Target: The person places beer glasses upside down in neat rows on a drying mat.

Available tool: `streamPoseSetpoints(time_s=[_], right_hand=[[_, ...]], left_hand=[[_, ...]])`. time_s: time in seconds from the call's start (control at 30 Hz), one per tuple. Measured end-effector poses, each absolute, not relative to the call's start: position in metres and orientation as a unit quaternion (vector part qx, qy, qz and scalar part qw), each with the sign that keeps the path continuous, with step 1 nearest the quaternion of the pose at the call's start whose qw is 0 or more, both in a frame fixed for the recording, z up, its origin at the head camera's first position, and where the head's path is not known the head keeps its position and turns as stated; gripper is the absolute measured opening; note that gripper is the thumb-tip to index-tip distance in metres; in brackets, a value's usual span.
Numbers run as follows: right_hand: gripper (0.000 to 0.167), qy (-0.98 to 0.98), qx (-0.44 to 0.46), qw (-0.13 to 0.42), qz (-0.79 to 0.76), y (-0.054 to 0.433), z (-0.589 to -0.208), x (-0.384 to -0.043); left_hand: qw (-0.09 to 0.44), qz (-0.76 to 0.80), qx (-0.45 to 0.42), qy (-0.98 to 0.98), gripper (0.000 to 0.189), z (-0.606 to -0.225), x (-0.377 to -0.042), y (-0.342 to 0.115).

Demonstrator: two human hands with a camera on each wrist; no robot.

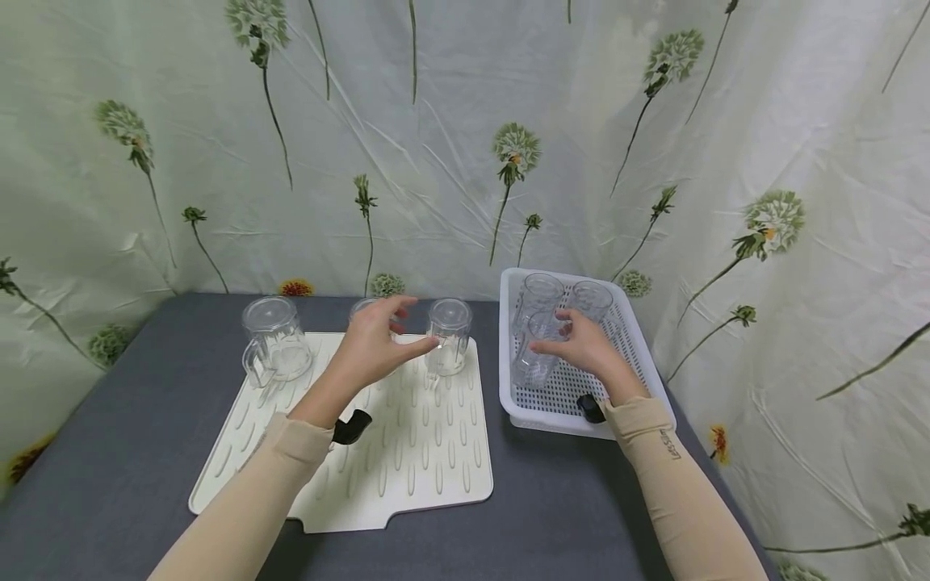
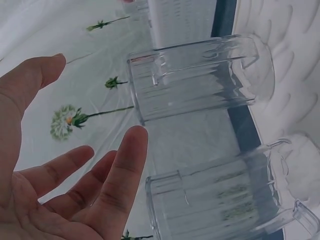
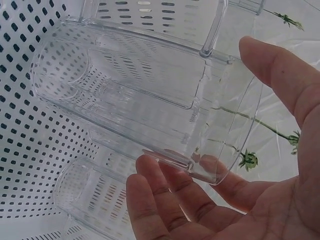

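My left hand [image 1: 374, 343] hovers over the white ribbed drying mat [image 1: 407, 472], thumb and fingers spread with nothing between them. Just beyond its thumb is a clear glass mug [image 1: 450, 335] standing on the mat. Another mug [image 1: 363, 307] is partly hidden behind this hand, and a third mug [image 1: 278, 343] with its handle toward the front stands at the mat's left. My right hand [image 1: 584, 347] is inside the white basket [image 1: 512, 403], with thumb and fingers spread on either side of the upper end of a clear mug [image 3: 135, 95]. Its fingertips are right at the glass.
Two more glass mugs, a left one [image 1: 541, 292] and a right one [image 1: 590, 297], stand farther back in the perforated basket. A dark cloth covers the table [image 1: 552, 516]. A flower-print curtain [image 1: 450, 145] hangs behind the table and along its right side.
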State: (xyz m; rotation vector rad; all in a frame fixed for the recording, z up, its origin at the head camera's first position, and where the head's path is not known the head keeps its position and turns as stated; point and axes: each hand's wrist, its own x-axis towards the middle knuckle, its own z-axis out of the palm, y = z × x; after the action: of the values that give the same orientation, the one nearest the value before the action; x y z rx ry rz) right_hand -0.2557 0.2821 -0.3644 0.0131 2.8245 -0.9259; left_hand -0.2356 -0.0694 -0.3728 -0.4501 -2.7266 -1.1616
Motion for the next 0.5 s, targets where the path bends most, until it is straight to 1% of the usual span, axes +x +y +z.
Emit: streamPoseSetpoints(time_s=[0.5], right_hand=[[0.096, 0.945, 0.003, 0.083, -0.315, 0.291, -0.363, -0.251]], left_hand=[[0.066, -0.423, -0.139, -0.893, 0.070, -0.378, -0.223, -0.088]])
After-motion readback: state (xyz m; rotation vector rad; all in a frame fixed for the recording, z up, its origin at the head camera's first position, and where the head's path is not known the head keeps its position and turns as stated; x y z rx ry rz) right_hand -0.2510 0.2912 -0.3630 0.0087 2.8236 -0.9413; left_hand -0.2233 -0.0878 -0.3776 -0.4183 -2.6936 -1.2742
